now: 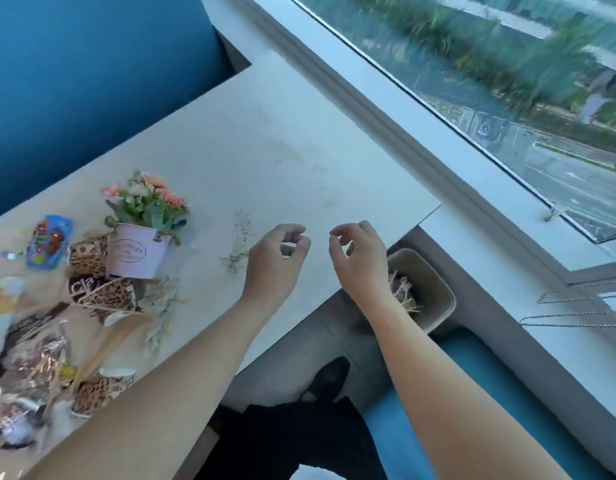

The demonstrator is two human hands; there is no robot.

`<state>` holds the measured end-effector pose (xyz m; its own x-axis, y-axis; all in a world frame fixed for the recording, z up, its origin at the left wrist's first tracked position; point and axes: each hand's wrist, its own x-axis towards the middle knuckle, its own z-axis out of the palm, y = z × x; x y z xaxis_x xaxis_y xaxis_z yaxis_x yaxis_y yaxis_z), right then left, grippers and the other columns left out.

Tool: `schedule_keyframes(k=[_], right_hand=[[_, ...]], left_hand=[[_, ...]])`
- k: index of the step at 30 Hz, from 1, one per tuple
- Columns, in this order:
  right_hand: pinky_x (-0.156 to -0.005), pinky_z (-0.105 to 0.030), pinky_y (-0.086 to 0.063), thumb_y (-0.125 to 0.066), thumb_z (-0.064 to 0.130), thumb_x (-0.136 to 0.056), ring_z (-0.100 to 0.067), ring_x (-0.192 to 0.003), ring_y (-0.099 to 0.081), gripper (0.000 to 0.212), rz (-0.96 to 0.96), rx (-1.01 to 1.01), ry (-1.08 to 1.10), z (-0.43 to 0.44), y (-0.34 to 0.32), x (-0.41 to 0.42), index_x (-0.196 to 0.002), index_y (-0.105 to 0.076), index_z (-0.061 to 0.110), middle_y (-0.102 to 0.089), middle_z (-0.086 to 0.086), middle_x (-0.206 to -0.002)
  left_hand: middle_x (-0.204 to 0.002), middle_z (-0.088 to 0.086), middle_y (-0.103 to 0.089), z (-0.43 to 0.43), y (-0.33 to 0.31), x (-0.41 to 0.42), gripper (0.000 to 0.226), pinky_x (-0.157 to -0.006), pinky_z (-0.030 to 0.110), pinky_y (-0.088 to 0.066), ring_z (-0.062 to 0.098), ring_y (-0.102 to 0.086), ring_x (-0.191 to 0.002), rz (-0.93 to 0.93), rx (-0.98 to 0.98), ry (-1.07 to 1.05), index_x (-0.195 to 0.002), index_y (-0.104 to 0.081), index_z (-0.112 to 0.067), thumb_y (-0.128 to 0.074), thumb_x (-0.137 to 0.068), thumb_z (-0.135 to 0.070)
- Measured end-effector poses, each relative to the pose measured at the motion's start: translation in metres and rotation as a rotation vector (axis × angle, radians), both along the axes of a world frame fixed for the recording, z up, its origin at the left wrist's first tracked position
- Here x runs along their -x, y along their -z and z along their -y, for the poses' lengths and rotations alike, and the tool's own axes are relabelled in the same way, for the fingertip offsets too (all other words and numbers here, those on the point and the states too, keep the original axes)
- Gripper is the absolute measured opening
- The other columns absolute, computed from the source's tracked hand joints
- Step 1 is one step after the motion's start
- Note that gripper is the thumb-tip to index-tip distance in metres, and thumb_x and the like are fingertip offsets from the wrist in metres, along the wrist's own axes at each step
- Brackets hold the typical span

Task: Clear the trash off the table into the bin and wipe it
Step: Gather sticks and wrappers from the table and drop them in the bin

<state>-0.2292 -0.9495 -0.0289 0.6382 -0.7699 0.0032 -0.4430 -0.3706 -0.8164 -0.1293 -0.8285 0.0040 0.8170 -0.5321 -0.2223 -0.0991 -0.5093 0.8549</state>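
Observation:
A pale table [265, 140] fills the middle of the view. Wrappers and scraps [57, 327] are heaped on its left part, among them a blue snack packet [48, 242] and leopard-print wrappers [105, 292]. Fine crumbs [239, 244] lie near the centre. A beige bin [434, 289] stands on the floor under the table's right corner, with straw-like scraps inside. My left hand [277, 258] hovers over the table by the crumbs, fingers loosely curled and holding nothing. My right hand [360, 258] hangs beside it near the table edge, above the bin, also loosely curled and holding nothing.
A pink pot of artificial flowers [138, 247] stands among the trash on the left. A blue seat back [74, 81] rises behind the table. A window ledge [420, 133] and glass run along the right. Bead chains [576, 306] lie on the ledge. My dark shoe [329, 375] is on the floor.

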Motion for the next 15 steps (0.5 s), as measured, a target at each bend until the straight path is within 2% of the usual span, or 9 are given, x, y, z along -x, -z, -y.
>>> schedule_keyframes(k=[7,10,15], right_hand=[[-0.069,-0.002,-0.036,-0.067,0.018,-0.095,0.011,-0.079,-0.053,0.005,0.008,-0.030,-0.196,-0.106,-0.009,-0.068,-0.097,-0.072,0.016,-0.055,0.005,-0.090],[-0.068,-0.003,-0.037,-0.067,0.019,-0.094,0.006,-0.074,-0.054,0.005,-0.025,-0.050,-0.267,-0.155,-0.006,-0.090,-0.096,-0.072,0.018,-0.056,0.005,-0.090],[-0.070,-0.019,-0.042,-0.069,0.019,-0.093,-0.009,-0.073,-0.056,0.009,-0.095,-0.090,-0.377,-0.228,0.005,-0.113,-0.100,-0.073,0.017,-0.056,0.006,-0.095]], left_hand=[[-0.101,-0.010,-0.073,-0.119,-0.006,-0.053,0.017,-0.079,0.035,-0.060,0.007,-0.070,-0.079,0.085,-0.051,-0.138,-0.112,-0.072,-0.025,-0.069,-0.096,-0.031],[-0.101,-0.009,-0.073,-0.174,-0.006,-0.070,0.018,-0.081,0.035,-0.059,0.004,-0.069,-0.081,0.106,-0.066,-0.167,-0.113,-0.072,-0.024,-0.068,-0.097,-0.030],[-0.097,-0.012,-0.070,-0.262,-0.010,-0.090,0.017,-0.070,0.012,-0.048,-0.003,-0.062,-0.082,0.101,-0.100,-0.161,-0.112,-0.073,-0.026,-0.071,-0.095,-0.023]])
